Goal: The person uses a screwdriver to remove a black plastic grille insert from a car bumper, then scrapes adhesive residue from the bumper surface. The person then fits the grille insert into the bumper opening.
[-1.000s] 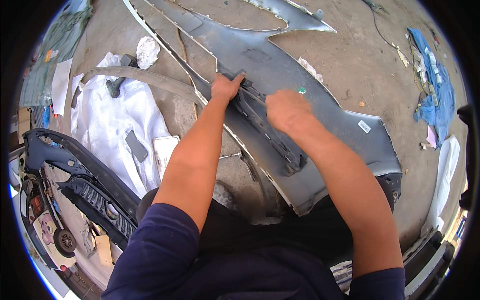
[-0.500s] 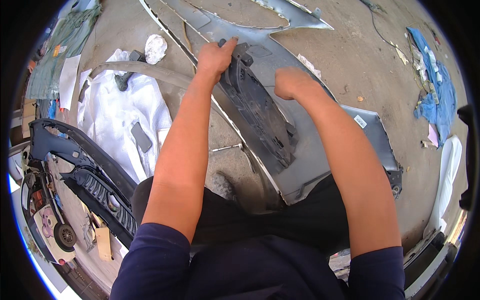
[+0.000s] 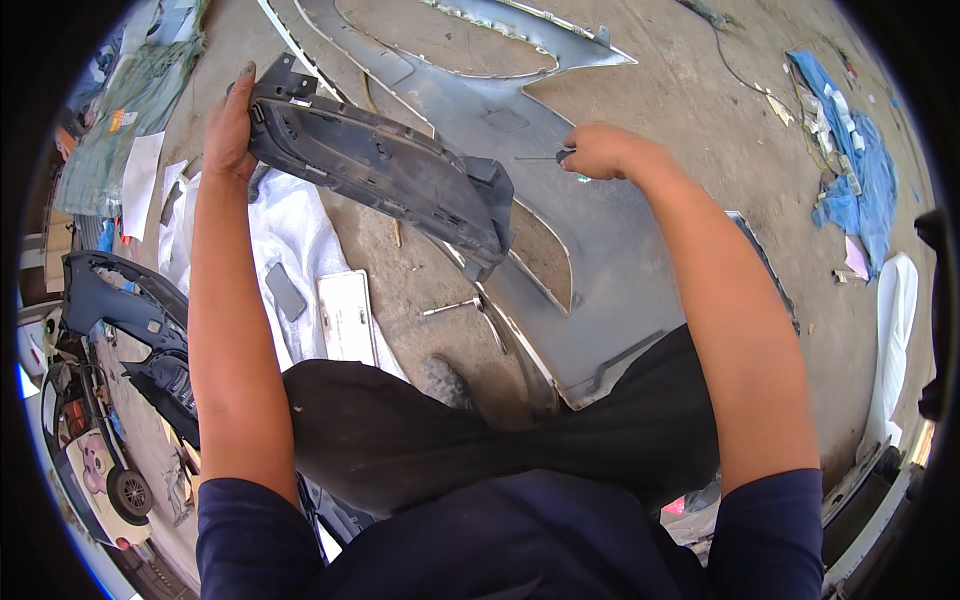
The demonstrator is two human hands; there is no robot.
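My left hand grips one end of a long dark plastic trim piece, raised at the upper left over a large grey bumper-like panel lying underside up. An oval opening shows in that panel below the piece. My right hand is closed around the dark handle of a thin-shafted screwdriver above the panel's middle. A metal tool like a ratchet lies on the ground beside the panel's left edge.
On the left lie white sheeting, a phone, a white plate and black car parts, with a car beyond. Blue plastic and a white wrapped roll lie on the right.
My left hand has lifted the dark piece from the panel and swung it left, uncovering the opening. My right hand has risen off it with the screwdriver, which now shows clearly.
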